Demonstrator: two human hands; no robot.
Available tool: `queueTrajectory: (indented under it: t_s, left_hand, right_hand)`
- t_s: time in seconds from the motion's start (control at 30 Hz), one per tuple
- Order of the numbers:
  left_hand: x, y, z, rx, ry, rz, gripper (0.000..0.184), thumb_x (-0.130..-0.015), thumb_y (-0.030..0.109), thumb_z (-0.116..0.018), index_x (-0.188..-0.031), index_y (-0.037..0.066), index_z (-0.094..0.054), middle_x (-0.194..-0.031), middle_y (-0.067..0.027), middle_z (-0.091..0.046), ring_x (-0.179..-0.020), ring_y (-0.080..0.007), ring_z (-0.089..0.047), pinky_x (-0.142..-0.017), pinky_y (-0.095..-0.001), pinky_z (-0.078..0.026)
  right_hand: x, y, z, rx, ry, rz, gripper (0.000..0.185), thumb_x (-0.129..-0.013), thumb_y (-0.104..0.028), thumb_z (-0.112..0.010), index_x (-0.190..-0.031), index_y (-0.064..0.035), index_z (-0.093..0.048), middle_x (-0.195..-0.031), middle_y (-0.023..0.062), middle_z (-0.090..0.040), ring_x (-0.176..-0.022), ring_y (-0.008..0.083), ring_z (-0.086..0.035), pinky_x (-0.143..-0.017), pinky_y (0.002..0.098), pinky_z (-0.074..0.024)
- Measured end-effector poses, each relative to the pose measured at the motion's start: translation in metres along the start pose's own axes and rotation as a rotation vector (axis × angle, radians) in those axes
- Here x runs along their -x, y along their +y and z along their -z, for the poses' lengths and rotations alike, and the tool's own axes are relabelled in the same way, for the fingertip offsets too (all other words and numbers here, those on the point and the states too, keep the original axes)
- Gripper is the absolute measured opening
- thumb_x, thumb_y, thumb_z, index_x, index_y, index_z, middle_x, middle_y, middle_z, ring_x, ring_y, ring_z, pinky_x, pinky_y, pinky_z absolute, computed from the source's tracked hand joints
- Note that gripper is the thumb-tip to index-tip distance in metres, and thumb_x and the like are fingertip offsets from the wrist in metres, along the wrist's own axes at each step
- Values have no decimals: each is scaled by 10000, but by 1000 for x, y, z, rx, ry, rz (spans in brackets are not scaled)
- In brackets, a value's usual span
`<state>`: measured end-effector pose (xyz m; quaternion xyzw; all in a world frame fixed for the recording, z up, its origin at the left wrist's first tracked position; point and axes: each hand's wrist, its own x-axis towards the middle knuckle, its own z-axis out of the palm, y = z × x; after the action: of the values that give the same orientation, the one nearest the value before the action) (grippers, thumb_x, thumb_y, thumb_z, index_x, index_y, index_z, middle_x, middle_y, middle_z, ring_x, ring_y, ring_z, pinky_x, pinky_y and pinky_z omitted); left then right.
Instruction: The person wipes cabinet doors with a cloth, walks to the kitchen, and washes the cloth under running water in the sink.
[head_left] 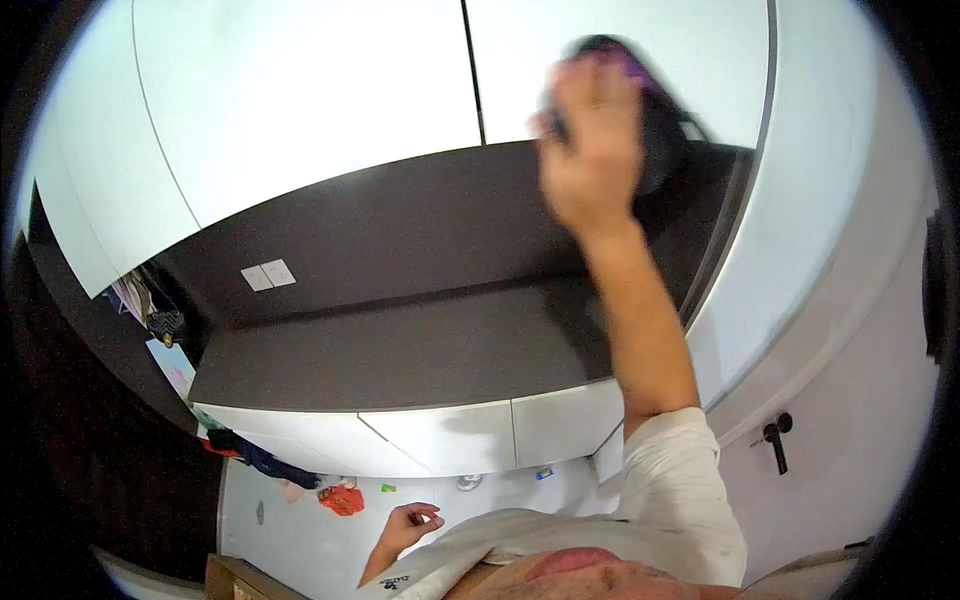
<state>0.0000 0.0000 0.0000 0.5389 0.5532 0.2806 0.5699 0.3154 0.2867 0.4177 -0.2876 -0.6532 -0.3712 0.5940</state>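
My right hand (597, 140) is raised high at the upper right, in front of the white upper cabinet doors. It grips a black item (665, 140) with a purple patch and a thin strap-like piece sticking out on the right. Motion blurs both, and I cannot make out what kind of item it is. Low in the view, my left hand (412, 525) hangs near my body above the floor. Its fingers are loosely bent with the thumb apart, and nothing shows in it.
Below the white upper cabinets (320, 90) lies a dark counter (420, 350), with white wall sockets (268, 274) behind. White drawers (440, 440) sit underneath. A red bag (341, 500) and dark clothing (262, 458) are at the lower left. A door handle (776, 440) is on the right.
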Motion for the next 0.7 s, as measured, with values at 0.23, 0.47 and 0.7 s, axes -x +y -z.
queueTrajectory:
  t_s: [0.23,0.47,0.7]
  left_hand:
    - [-21,38,58,-51,55,-26,340,-754,225,-818,-1017,36,-714,-803,29,-672,-559,-23,-413,-512,-201,-363]
    - [-10,-2,38,133,37,34,350,-769,245,-814,-1008,11,-709,-701,27,-624,-550,-24,-409,-503,-201,-352]
    - [-89,-81,29,-892,379,-452,349,-807,158,-771,-1117,41,-662,-796,9,-636,-610,-57,-461,-543,-218,-407]
  right_hand:
    - [-16,-23,18,5,-313,125,637,-832,-110,-688,-1418,-147,-440,-1478,142,-392,-1415,308,-284,-1149,421,-279]
    - [-79,-19,14,447,167,-30,504,-834,-379,-635,-1225,-65,-589,-1263,185,-567,-1205,439,-455,-997,600,-302]
    - [-66,-34,14,241,-1,108,645,-810,-332,-710,-1370,-95,-494,-1414,118,-480,-1332,334,-406,-1097,467,-318]
